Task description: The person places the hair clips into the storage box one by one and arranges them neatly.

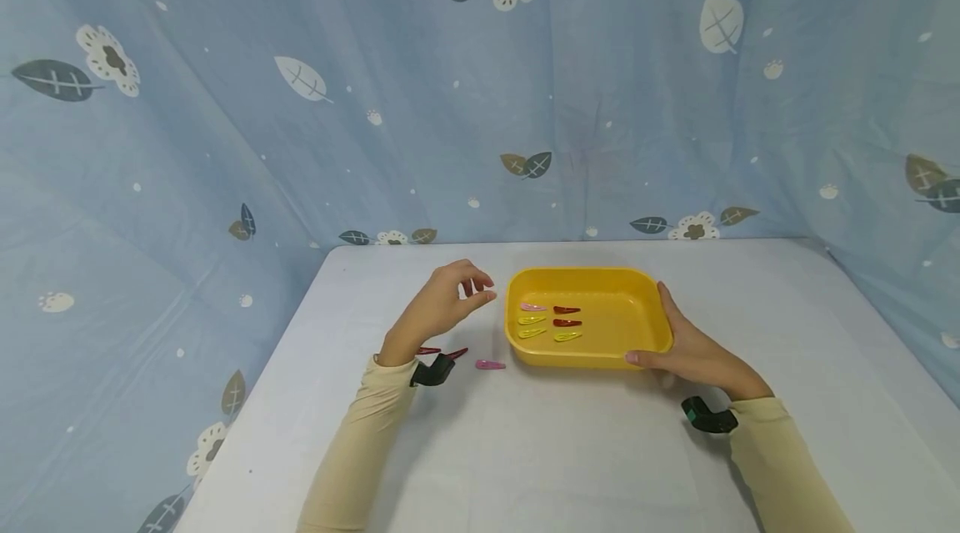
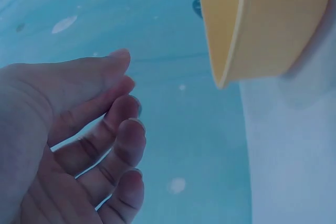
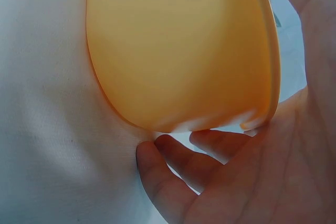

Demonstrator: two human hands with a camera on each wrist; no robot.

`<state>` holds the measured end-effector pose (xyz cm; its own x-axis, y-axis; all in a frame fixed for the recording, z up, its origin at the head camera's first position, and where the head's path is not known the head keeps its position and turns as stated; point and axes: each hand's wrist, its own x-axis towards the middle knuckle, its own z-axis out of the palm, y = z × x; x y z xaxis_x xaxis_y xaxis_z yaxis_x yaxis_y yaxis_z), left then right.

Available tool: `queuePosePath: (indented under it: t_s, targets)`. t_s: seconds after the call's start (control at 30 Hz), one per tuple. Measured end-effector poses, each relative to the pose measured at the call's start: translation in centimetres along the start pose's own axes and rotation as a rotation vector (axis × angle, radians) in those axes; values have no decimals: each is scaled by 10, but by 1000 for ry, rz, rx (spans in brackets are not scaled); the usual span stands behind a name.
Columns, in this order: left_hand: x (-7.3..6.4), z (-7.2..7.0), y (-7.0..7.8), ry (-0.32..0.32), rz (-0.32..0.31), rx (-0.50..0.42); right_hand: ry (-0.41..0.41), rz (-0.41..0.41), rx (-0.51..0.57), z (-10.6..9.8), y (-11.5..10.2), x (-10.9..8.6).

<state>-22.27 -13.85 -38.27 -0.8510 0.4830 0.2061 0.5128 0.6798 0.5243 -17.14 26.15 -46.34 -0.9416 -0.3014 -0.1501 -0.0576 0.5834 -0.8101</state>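
A shallow yellow tray stands on the white table, with several snap hair clips lying in rows in its left half: a pink clip, two red ones such as this red clip, and three yellow ones such as this yellow clip. My right hand grips the tray's right end, thumb at the near corner, fingers along the outer wall. Just left of the tray, my left hand hovers with loosely bent fingers and nothing between them.
A loose pink clip lies on the table, left of the tray's near corner. Two red clips, one a red hair clip, lie beside my left wrist, partly hidden by it. Blue patterned cloth hangs behind the white table.
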Motion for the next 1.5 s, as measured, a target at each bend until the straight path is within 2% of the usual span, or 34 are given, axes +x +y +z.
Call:
queuePosePath:
  t_s: [0.27, 0.4, 0.5, 0.8, 1.1, 1.5]
  targets:
    - [-27, -17, -17, 98, -39, -17, -1, -11, 3, 1, 1, 2]
    - [-41, -22, -30, 146, -57, -28, -1, -18, 4, 1, -1, 1]
    - [-51, -23, -39, 159, -70, -28, -5, -17, 9, 1, -2, 0]
    - [-74, -24, -60, 145, -140, -28, 4, -7, 6, 0, 2, -1]
    - [-90, -17, -79, 128, -166, -25, 0, -1, 7, -1, -1, 0]
    - [-103, -10, -97, 30, -225, -24, 1, -9, 10, 0, 0, 0]
